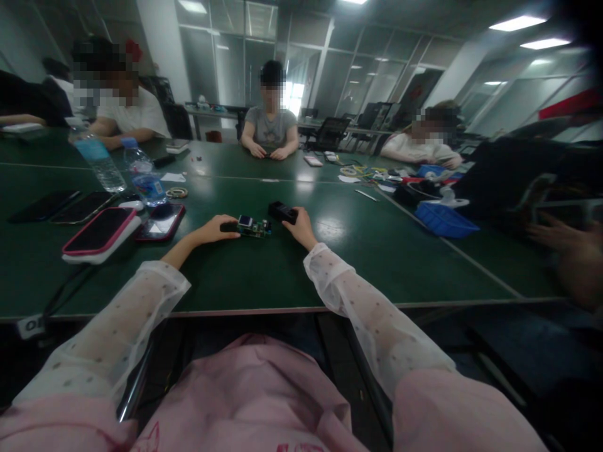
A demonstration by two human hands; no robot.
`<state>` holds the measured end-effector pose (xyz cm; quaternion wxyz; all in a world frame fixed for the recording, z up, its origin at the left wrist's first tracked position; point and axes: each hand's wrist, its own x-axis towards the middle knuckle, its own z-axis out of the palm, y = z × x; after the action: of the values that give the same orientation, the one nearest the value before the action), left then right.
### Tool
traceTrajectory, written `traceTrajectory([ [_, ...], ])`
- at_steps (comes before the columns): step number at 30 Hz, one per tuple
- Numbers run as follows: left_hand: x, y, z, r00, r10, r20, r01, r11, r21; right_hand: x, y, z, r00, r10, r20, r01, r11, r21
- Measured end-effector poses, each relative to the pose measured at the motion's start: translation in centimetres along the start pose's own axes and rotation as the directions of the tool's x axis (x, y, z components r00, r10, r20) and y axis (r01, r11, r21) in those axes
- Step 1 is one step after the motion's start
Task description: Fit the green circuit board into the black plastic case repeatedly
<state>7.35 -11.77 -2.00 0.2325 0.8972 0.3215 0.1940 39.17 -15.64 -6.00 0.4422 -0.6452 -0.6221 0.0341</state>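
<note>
My left hand (217,229) grips the left end of a small green circuit board (254,227), which carries a little screen and several small parts. The fingers and thumb pinch the board's edge just above the green table (226,276). To the right, my right hand (301,226) is wrapped round one end of a black box-like case (281,212). The case's far end points left, close to the board but apart from it.
Phones (101,231) and two water bottles (144,176) stand or lie at the left. Tape rolls (176,193) are behind them. A blue basket (445,220), cables and a thin tool (366,195) are at the right. Several people sit round the table.
</note>
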Motion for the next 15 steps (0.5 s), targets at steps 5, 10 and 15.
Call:
traceTrajectory([
  [5, 0.1, -0.4, 0.1, 1.000, 0.008, -0.004, -0.008, 1.000, 0.013, -0.4, -0.6, -0.3, 1.000, 0.030, 0.008, -0.031, 1.000, 0.008],
  [10, 0.3, -1.1, 0.3, 1.000, 0.025, -0.008, -0.025, 1.000, 0.018, -0.7, -1.7, -0.6, 0.999, 0.041, -0.027, -0.039, 0.996, 0.084],
  [15, 0.4, -0.9, 0.3, 0.998, 0.066, -0.011, -0.066, 0.998, 0.011, -1.0, -3.4, -1.0, 0.994, -0.061, -0.096, 0.082, 0.968, 0.239],
])
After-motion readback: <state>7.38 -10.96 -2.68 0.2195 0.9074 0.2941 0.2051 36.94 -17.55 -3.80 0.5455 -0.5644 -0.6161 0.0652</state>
